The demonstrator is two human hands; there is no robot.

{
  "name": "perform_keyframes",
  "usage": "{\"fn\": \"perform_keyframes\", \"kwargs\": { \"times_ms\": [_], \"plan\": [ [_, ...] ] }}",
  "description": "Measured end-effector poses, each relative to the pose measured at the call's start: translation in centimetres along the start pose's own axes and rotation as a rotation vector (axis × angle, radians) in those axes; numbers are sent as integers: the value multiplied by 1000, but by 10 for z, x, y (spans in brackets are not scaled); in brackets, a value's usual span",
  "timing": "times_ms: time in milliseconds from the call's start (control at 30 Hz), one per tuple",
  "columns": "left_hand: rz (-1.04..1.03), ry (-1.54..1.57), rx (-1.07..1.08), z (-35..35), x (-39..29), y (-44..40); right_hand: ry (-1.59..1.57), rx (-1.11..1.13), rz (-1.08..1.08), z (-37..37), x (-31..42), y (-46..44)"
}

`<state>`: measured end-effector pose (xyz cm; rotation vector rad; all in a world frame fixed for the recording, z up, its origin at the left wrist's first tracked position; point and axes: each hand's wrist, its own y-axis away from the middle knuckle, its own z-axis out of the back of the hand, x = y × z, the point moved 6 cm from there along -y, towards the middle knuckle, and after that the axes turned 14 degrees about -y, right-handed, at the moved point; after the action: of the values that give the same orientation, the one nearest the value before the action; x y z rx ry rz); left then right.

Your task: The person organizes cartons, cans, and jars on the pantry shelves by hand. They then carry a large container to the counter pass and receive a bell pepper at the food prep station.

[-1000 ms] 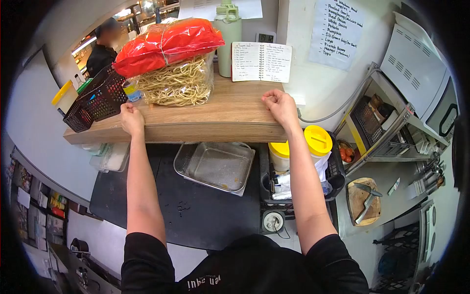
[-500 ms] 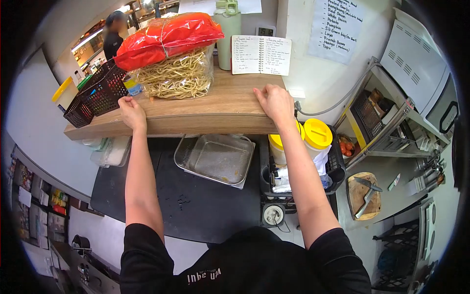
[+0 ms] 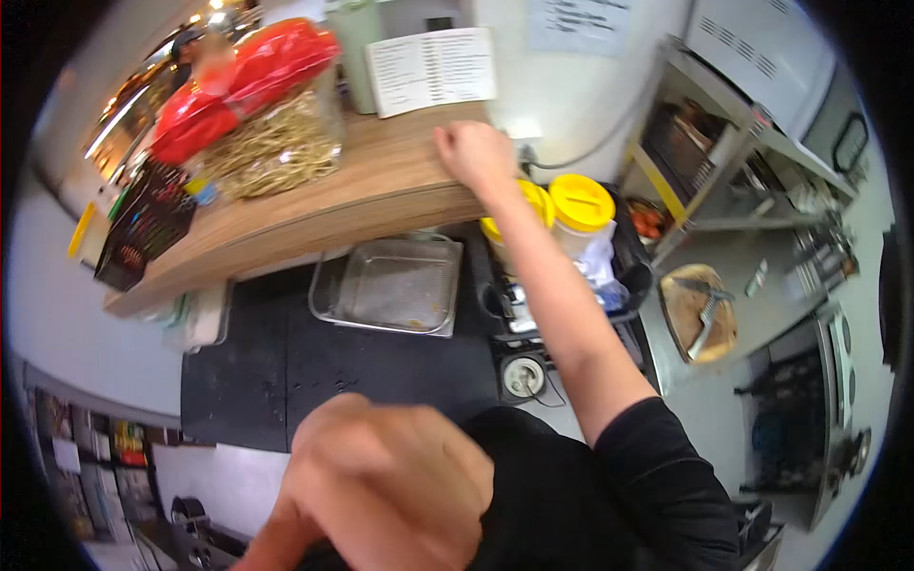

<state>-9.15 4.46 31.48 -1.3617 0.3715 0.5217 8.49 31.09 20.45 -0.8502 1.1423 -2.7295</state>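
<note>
My right hand (image 3: 476, 154) rests on the wooden shelf (image 3: 390, 147) near its right end, fingers curled in and nothing visible in them. Just left of it stands an open spiral notebook (image 3: 433, 71) with handwritten pages. My left hand (image 3: 390, 476) is raised close to the camera, in front of my chest; it is blurred and its fingers are mostly hidden. On the shelf's left part sits a clear bag of noodles (image 3: 276, 152), with a red plastic package (image 3: 257, 86) lying on top of it.
Below the shelf, a metal tray (image 3: 390, 285) lies on the black counter (image 3: 238, 381). Yellow-lidded tubs (image 3: 581, 202) stand in a black crate at the right. Farther right, knives lie on a round wooden board (image 3: 700, 314). A person stands in the far background.
My left hand has left the shelf edge and come up toward the camera. My right hand remains on the shelf. The view has tilted and shifted.
</note>
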Motion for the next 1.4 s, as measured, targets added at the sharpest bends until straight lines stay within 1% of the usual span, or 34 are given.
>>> {"fn": "perform_keyframes", "kwargs": {
  "times_ms": [33,67,100,167,200,267,367,400,433,533,567,600,633,700,733,800,833,867,900,933,967,1000,1033,1067,1100,1167,1200,1233,1300,1333,1367,1400],
  "plan": [
    [-19,85,101,-8,4,-5,-10,7,-1,1,0,0],
    [-23,106,114,-11,10,-12,-30,14,5,2,1,-1],
    [-134,62,127,-15,13,-19,-23,6,-4,3,-1,-1],
    [-243,18,140,-26,12,-25,-60,19,9,1,0,-1],
    [-166,69,4,-28,13,-27,-45,32,-20,1,-1,-2],
    [-89,120,-132,-32,19,-30,-49,30,-25,4,-1,-1],
    [-122,146,-224,-29,19,-30,-62,11,-2,3,-2,1],
    [8,-89,-211,-21,22,-27,-66,-10,24,3,-2,0],
    [140,-338,-202,-7,23,-22,-61,5,-3,1,-4,-1],
    [567,-1121,-203,57,17,5,-69,57,-41,4,1,-1],
    [621,-1317,-281,87,27,15,-54,49,-31,3,1,-2],
    [617,-1537,-373,117,36,34,-49,59,-65,4,1,-2],
    [675,-1658,-408,148,46,56,-38,86,-71,2,0,-3],
    [876,-1682,-558,198,57,96,-39,84,-65,-2,-4,-4],
    [874,-1691,-561,212,58,105,-44,82,-58,-5,-1,-7],
    [970,-1720,-689,240,56,125,-26,96,-78,-5,-5,-7],
    [987,-1728,-688,257,59,135,-28,104,-79,-6,-6,-7],
    [912,-1756,-668,267,59,139,-14,111,-101,-9,-8,-7],
    [1052,-1782,-715,274,60,141,-66,93,-119,-3,-4,-4],
    [1107,-1847,-706,286,67,151,-63,76,-66,-4,-6,-3],
    [1069,-1878,-684,297,73,166,-104,55,-42,1,-4,-2],
    [1076,-1963,-705,292,74,166,-139,79,-39,3,-5,-1],
    [1077,-2060,-738,286,70,164,-249,21,8,7,-5,-1],
    [1093,-2086,-730,289,71,165,-363,-39,65,13,-6,3],
    [1110,-2116,-719,294,71,167,-338,-57,47,23,-10,9],
    [1137,-1984,-753,306,69,171,-831,-207,-74,43,-15,32],
    [1091,-1917,-779,313,68,174,-794,-255,-72,53,-19,55],
    [1081,-1893,-758,313,71,174,-754,-296,-72,66,-28,88],
    [1088,-2028,-733,307,69,171,-659,-183,-268,64,-77,164],
    [1086,-2009,-736,304,68,169,-658,-127,-366,68,-105,203],
    [1143,-2018,-739,302,68,167,-575,-80,-458,79,-138,239],
    [1204,-2028,-734,298,70,166,-439,-73,-566,86,-193,288]
  ]
}}
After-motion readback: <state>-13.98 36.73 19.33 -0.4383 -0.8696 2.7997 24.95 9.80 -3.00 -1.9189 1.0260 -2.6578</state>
